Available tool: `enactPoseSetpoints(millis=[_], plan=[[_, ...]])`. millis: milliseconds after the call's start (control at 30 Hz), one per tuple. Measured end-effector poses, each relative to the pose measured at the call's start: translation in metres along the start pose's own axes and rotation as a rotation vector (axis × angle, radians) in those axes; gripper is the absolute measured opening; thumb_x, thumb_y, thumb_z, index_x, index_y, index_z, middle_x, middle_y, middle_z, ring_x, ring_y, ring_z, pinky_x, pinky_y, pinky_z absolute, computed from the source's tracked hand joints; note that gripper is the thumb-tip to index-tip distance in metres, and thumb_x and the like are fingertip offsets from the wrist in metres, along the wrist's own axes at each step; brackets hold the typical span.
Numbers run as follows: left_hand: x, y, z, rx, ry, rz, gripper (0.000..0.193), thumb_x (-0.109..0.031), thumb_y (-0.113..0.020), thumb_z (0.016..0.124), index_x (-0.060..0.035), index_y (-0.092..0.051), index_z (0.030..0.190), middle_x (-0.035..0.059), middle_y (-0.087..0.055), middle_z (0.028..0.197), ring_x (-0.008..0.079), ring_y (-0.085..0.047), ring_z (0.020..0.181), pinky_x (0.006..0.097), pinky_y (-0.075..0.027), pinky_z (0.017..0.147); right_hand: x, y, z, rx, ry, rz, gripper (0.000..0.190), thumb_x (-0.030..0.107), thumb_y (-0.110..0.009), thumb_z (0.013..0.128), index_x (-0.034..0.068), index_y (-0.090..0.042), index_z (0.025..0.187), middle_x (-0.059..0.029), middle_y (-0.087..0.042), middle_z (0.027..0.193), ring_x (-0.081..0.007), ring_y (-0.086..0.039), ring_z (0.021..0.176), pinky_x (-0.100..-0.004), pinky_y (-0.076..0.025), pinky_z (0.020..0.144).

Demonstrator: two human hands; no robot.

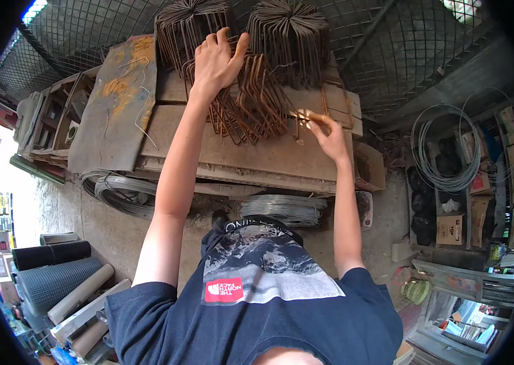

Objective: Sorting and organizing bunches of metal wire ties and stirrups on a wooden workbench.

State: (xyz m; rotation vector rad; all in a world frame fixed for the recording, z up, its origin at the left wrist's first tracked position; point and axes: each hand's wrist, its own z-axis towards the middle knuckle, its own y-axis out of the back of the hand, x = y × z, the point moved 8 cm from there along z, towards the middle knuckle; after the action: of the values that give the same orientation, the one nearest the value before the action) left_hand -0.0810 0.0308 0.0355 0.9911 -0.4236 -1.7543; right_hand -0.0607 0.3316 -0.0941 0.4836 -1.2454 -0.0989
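Note:
On a wooden bench [238, 159] lies a loose pile of rusty bent steel rods [257, 114], probably rebar stirrups. My left hand [218, 61] is over the pile's upper left side, fingers spread and apart; whether it touches the rods underneath is hidden. At the pile's right edge, my right hand [325, 132] has its thumb and fingers curled close to the end of a bent rod [297, 125]; whether it grips that rod is unclear. Behind the pile stand two dense bundles of bent steel rods, one on the left [193, 20] and one on the right [289, 32].
Wire mesh [366, 54] rises behind the bench. A grey stained sheet [113, 105] with a thin bent wire covers its left end. Coils of galvanized wire [284, 210] lie below the front edge. Another wire coil [446, 148] is at right; mesh rolls [56, 280] are at lower left.

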Motion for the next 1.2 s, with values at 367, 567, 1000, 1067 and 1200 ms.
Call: enactPoseSetpoints(millis=[367, 567, 1000, 1067, 1200], plan=[[-0.001, -0.002, 0.0, 0.049, 0.017, 0.046, 0.077, -0.062, -0.023, 0.092, 0.0018, -0.038, 0.132, 0.028, -0.049, 0.12, 0.0411, -0.047, 0.113, 0.0468, -0.033, 0.098, 0.06, -0.044, 0.06, -0.076, 0.065, 0.203, 0.034, 0.025, -0.062, 0.089, -0.001, -0.061, 0.11, -0.0105, -0.065, 0.099, -0.0164, -0.061, 0.093, -0.0274, -0.048, 0.082], [0.0, -0.001, 0.0, 0.017, 0.015, 0.034, 0.078, -0.063, -0.025, 0.091, 0.0013, -0.039, 0.132, 0.0275, -0.049, 0.122, 0.0413, -0.048, 0.114, 0.046, -0.034, 0.098, 0.119, -0.057, 0.106, -0.129, 0.255, 0.258, 0.022, 0.02, -0.059, 0.091, 0.0, -0.065, 0.097, -0.0055, -0.066, 0.08, -0.0109, -0.063, 0.076, -0.0238, -0.049, 0.069], [-0.012, 0.001, -0.001, 0.061, 0.061, -0.124, 0.086, -0.068, -0.03, 0.087, 0.0059, -0.037, 0.131, 0.0376, -0.051, 0.11, 0.0456, -0.053, 0.104, 0.0468, -0.039, 0.092, 0.186, -0.03, 0.125, -0.011, 0.372, 0.206, 0.021, 0.02, -0.061, 0.089, 0.001, -0.067, 0.087, -0.0046, -0.067, 0.073, -0.0093, -0.063, 0.067, -0.0239, -0.05, 0.062], [-0.012, -0.001, 0.0, 0.075, 0.059, -0.11, 0.088, -0.069, -0.029, 0.087, 0.0057, -0.037, 0.131, 0.037, -0.05, 0.112, 0.0451, -0.052, 0.106, 0.0472, -0.038, 0.093, 0.172, -0.022, 0.123, 0.004, 0.346, 0.197, 0.022, 0.022, -0.061, 0.089, 0.0, -0.067, 0.089, -0.0055, -0.067, 0.075, -0.0104, -0.064, 0.069, -0.0242, -0.051, 0.064], [-0.013, -0.007, 0.001, 0.13, 0.068, -0.067, 0.086, -0.069, -0.027, 0.087, 0.0018, -0.033, 0.134, 0.034, -0.047, 0.118, 0.0434, -0.05, 0.109, 0.0462, -0.038, 0.095, 0.156, -0.015, 0.118, 0.008, 0.256, 0.222, 0.03, 0.029, -0.062, 0.089, 0.0, -0.065, 0.097, -0.007, -0.068, 0.082, -0.0126, -0.065, 0.076, -0.0255, -0.052, 0.071]])
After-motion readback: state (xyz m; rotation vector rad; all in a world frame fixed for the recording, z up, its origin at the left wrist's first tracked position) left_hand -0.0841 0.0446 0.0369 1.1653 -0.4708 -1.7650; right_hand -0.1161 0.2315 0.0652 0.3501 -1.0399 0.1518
